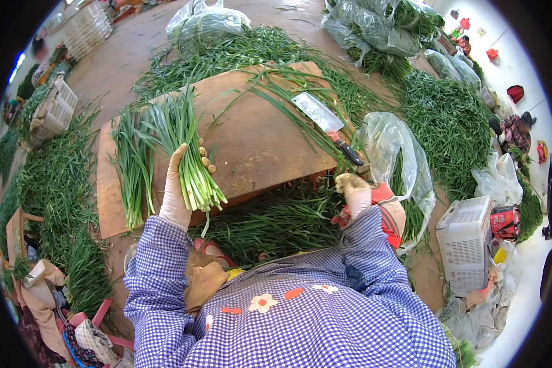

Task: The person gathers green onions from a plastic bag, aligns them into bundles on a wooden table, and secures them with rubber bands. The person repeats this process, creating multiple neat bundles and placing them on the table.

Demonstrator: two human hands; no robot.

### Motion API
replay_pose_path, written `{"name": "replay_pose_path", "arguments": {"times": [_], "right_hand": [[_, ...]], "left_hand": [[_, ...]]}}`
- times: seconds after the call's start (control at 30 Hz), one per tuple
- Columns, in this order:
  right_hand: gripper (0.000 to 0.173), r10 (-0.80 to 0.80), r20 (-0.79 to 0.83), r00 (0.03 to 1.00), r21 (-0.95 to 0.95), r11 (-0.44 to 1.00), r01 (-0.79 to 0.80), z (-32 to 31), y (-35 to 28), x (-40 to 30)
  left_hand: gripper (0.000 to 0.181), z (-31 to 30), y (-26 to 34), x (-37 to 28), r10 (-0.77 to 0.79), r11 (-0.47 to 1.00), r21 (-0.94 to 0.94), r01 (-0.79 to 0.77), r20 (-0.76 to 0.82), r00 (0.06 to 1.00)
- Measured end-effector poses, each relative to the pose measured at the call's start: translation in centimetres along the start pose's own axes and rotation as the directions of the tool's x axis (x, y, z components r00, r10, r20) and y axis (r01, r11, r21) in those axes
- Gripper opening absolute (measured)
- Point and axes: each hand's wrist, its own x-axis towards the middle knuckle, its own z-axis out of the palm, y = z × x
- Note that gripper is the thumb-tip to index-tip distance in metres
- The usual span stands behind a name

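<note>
My left hand (177,179), in a pale glove, is closed around a bundle of green leafy stalks (195,170), its pale cut ends towards me, over the left part of a wooden board (253,142). Left of it another bunch of the greens (131,170) lies on the board. My right hand (353,186), also gloved, is curled just past the board's near right edge; whether it holds anything is unclear. Just beyond it a cleaver (319,112) with a black handle lies on the board's right side, blade pointing away, among loose leaves.
Loose greens (276,221) fill the space below the board's near edge. A clear plastic bag (395,147) of greens stands right, near a white plastic crate (464,244). Heaps of greens (446,129) lie around, with bagged greens (207,23) beyond. A person (515,131) sits at far right.
</note>
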Motion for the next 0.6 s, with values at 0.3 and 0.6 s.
{"name": "replay_pose_path", "arguments": {"times": [0.3, 0.6], "right_hand": [[0.022, 0.151, 0.210, 0.966, -0.849, 0.518, 0.103, 1.2, 6.4, 2.6], [0.030, 0.331, 0.228, 0.916, -0.936, -0.183, 0.300, 4.5, 13.6, 3.1]], "left_hand": [[0.045, 1.8, -1.3, -0.4, -0.003, 0.992, 0.129, 0.003, 0.006, 1.000], [0.046, 1.2, -0.8, -1.0, -0.003, 0.984, 0.177, 0.000, 0.015, 1.000]]}}
